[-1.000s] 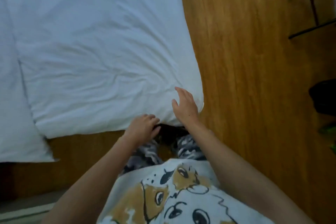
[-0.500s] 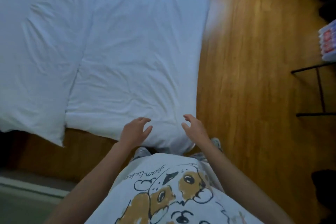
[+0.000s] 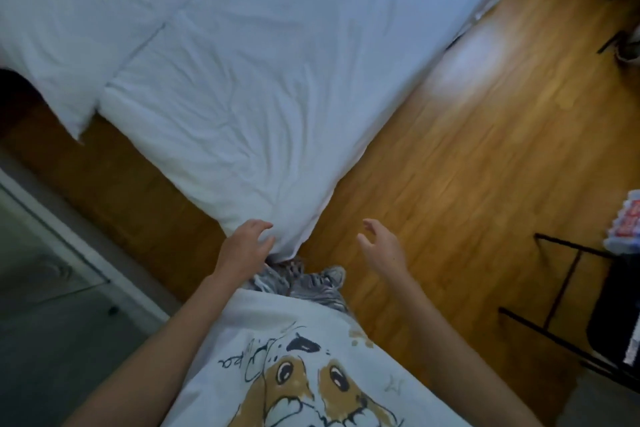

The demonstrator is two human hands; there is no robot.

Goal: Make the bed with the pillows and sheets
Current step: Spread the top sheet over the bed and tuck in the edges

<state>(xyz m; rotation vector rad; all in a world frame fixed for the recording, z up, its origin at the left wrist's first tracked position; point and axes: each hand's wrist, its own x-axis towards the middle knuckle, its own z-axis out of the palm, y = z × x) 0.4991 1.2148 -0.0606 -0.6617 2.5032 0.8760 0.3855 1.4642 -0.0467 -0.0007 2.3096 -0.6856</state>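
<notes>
My left hand touches the rumpled white cotton duvet's corner, fingers loosely spread; right hand open, empty. Tugging one-handed risks skewing it.

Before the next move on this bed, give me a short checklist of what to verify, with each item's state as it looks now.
1. Left hand at the duvet corner: ok, its fingers lie at the corner's edge; whether they grip it, cannot tell.
2. Right hand free: ok, it is open over the floor, holding nothing.
3. Duvet smooth: not ok, creases run across the near part.
4. Duvet corner squared on the bed: cannot tell, the corner hangs at the person's knees and the mattress is hidden.
5. Pillow placed: cannot tell, only its end shows at the left, corner hanging over the edge.
</notes>
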